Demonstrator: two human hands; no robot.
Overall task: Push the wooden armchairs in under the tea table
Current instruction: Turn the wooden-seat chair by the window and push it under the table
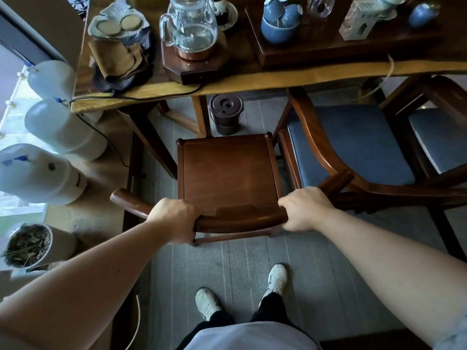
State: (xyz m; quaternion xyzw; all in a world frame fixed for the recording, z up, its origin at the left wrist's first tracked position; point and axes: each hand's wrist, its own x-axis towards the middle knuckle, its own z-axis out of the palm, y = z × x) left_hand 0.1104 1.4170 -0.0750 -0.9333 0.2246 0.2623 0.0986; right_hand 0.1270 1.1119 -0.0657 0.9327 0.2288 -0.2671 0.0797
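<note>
A dark wooden armchair (pixel 227 173) with a bare wooden seat stands in front of me, its front edge just short of the tea table (pixel 252 79). My left hand (pixel 174 218) and my right hand (pixel 303 208) both grip its curved back rail, one on each side. To its right a second armchair with a blue cushion (pixel 353 147) sits partly under the table, its curved rail touching my right hand's side. A third blue-cushioned seat (pixel 439 140) shows at the far right.
A brown lidded bucket (pixel 225 117) stands on the floor under the table, ahead of the chair. Large water bottles (pixel 45 173) and a plant pot (pixel 30 245) line the left. A glass kettle (pixel 192 26), blue cups (pixel 280 21) and a power cord lie on the tabletop.
</note>
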